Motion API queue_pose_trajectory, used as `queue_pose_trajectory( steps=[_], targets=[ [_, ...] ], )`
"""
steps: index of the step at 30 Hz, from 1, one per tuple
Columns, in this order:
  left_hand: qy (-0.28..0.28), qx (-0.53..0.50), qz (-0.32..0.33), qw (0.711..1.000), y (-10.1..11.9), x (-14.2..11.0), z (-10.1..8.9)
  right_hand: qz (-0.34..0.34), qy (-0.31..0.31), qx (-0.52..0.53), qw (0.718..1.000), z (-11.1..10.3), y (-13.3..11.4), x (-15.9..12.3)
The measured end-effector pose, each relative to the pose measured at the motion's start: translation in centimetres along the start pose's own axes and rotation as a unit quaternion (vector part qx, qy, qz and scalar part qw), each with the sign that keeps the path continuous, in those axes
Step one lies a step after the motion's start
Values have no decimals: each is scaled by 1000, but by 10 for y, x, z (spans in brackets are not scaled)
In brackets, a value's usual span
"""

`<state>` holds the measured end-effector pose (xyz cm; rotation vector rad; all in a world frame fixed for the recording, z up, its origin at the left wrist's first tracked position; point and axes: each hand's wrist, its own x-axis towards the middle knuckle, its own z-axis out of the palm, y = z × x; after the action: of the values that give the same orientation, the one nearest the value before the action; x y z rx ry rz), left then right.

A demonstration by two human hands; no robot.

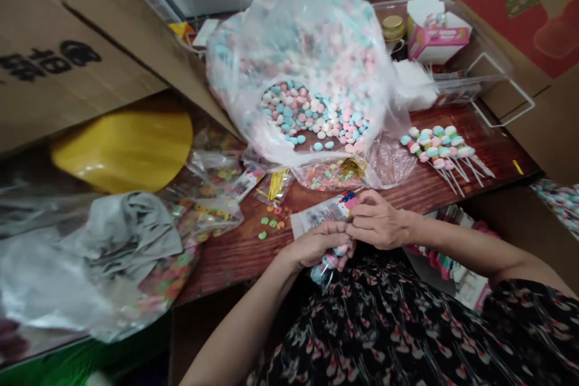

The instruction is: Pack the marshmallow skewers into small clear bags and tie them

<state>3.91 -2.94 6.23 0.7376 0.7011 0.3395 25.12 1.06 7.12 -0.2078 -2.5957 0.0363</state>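
My left hand (pixel 316 245) is closed around a candy skewer (pixel 329 262) with pink and blue pieces showing below the fingers. My right hand (pixel 377 221) pinches the end of a small printed plastic sleeve (pixel 323 212) that lies across the table edge, right against the left hand. Both hands meet near the front edge of the wooden table (pixel 235 253). Behind them stands a big clear bag of pastel candies (pixel 307 90), open toward me.
A row of finished candy skewers (pixel 441 148) lies at the right. Loose candy rings (pixel 271 223) and gold twist ties (pixel 275 184) sit left of my hands. Cardboard boxes (pixel 67 42), a yellow object (pixel 126 148), crumpled plastic bags (pixel 113 253) and a pink box (pixel 436 36) crowd the table.
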Motion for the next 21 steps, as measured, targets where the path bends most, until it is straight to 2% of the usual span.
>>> queue_pose_trajectory(
  steps=[3, 5, 6, 7, 10, 11, 12, 13, 14, 16, 18, 19, 21],
  targets=[
    [-18, 72, -1, 997, -5, -6, -3, 47, -29, 29, 998, 6, -9, -1],
    [10, 191, 26, 981, -7, -11, -3, 101, -60, 53, 992, 14, -13, -2],
    [40, 273, 53, 960, -8, -12, -2, 130, -76, 72, 986, 19, -15, -2],
    [78, 361, 86, 925, -10, -14, 0, 160, -90, 96, 978, 23, -16, -2],
    [190, 552, 177, 792, -16, -16, 8, 247, -114, 170, 947, 30, -18, 2],
    [215, 572, 197, 766, -18, -17, 9, 266, -109, 174, 942, 29, -18, 4],
    [234, 572, 213, 757, -19, -17, 10, 274, -95, 160, 943, 28, -19, 7],
    [246, 553, 223, 764, -18, -18, 9, 272, -74, 131, 951, 25, -19, 10],
    [254, 515, 225, 787, -17, -18, 7, 259, -50, 92, 960, 23, -20, 12],
    [242, 391, 188, 868, -14, -19, 1, 213, -14, 18, 977, 18, -20, 13],
    [188, 249, 97, 945, -10, -20, -6, 162, -7, -10, 987, 17, -18, 11],
    [154, 193, 49, 968, -8, -20, -8, 139, -10, -9, 990, 18, -17, 9],
    [102, 137, -15, 985, -6, -19, -11, 106, -24, 7, 994, 23, -15, 3]
  ],
)
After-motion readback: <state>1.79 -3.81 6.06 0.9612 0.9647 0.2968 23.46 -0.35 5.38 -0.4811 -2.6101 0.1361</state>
